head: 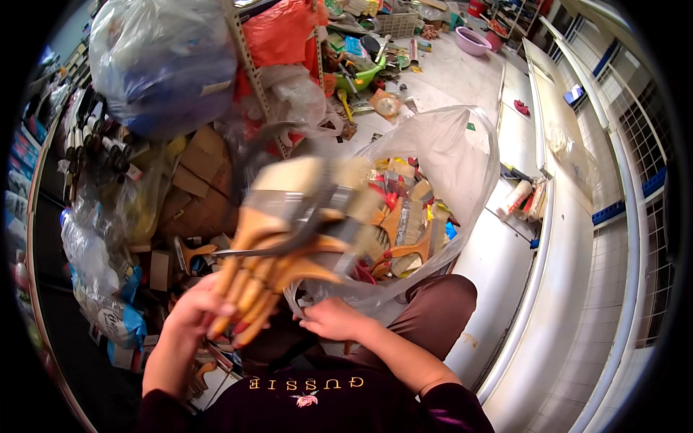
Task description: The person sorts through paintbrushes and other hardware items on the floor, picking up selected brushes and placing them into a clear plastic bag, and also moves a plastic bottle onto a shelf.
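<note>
My left hand grips a bundle of flat paintbrushes by their wooden handles, whose ends are red. Pale bristles point up and away from me, blurred by motion. A dark strip crosses the bundle; the blur hides what it is. With my right hand I pinch the near edge of a large clear plastic bag. The bag gapes in front of my knees. More paintbrushes lie jumbled inside it, and the held bundle overlaps its left side.
Left of me stand a cardboard box, plastic packaging and a big stuffed bag. A loose paintbrush lies near the box. White shelving runs along my right, with paint rollers on it. Ahead, a green basin sits among clutter.
</note>
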Tool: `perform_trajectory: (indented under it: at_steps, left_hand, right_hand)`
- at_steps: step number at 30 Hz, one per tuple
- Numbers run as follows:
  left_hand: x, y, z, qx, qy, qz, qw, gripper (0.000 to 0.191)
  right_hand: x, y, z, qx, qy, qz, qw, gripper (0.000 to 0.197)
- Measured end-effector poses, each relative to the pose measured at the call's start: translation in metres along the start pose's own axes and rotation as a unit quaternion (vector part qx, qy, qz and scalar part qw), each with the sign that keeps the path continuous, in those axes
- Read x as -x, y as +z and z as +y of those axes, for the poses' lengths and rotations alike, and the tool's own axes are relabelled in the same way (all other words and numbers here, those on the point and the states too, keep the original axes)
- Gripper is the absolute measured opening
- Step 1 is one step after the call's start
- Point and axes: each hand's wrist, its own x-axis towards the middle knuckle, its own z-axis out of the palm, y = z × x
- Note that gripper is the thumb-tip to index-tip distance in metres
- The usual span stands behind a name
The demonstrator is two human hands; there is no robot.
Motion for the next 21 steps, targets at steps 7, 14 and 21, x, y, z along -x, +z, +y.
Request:
perform_trajectory:
  at_steps: [7,14,21]
  left_hand:
    - [-0.184,0.022,-0.039,-0.089,-0.198,-0.100,0.971,0.021]
    - [-0.307,0.053,-0.064,-0.181,-0.145,-0.044,0.972,0.014]
    - [-0.340,0.043,-0.087,-0.203,-0.093,-0.023,0.975,0.020]
  right_hand:
    - [-0.001,-0.007,-0.027,-0.064,0.015,-0.060,0.996,0.019]
    - [0.015,0.002,-0.009,-0.112,-0.021,0.010,0.993,0.022]
    - [0.028,-0.037,-0.012,0.038,-0.006,-0.035,0.999,0.037]
